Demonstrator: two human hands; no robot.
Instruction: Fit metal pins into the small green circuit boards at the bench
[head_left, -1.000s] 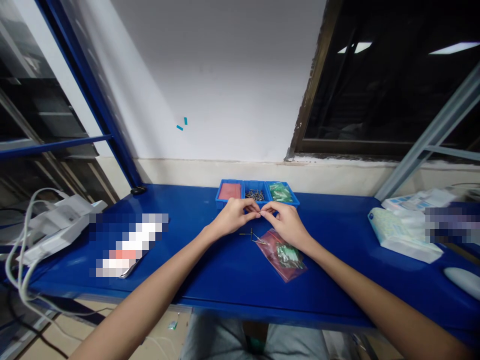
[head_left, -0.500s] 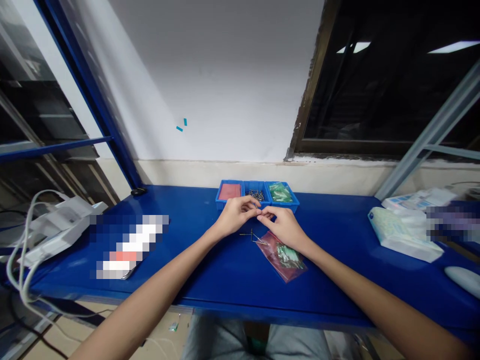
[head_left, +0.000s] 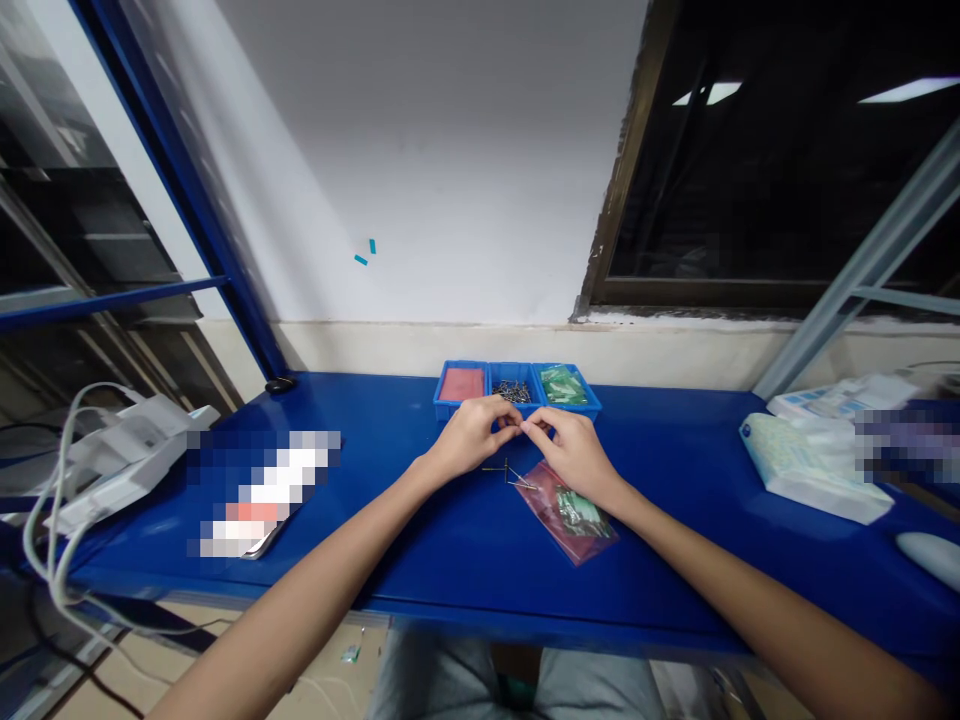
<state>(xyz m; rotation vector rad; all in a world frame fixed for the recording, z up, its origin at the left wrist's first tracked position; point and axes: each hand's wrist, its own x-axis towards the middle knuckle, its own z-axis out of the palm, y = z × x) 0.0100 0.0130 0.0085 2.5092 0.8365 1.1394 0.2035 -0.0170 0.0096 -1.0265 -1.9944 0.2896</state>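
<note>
My left hand (head_left: 478,434) and my right hand (head_left: 570,450) meet over the blue table, fingertips pinched together. What they hold between them is too small to make out. Just below the fingers, several thin metal screws (head_left: 506,470) lie loose on the tabletop. Under my right wrist rests a pinkish clear plastic bag (head_left: 576,548) with green-and-white packets (head_left: 581,512) on or in it; which of the two I cannot tell. Behind the hands stand three joined blue bins: one with pink sheets or bags (head_left: 462,384), one with small metal screws (head_left: 513,391), one with green packets (head_left: 561,386).
A white power strip (head_left: 142,445) with cables sits at the left edge of the blue table (head_left: 420,560). Nearer is a blurred-out phone-like object (head_left: 262,540). On the right lie a pale tissue pack (head_left: 814,470) and a white rounded object (head_left: 930,560). A wall rises behind.
Both hands stay pinched together with only slight finger movement; the fingertips have drawn a little closer. The whole view has shifted very slightly. Bins, bag and loose screws are unmoved.
</note>
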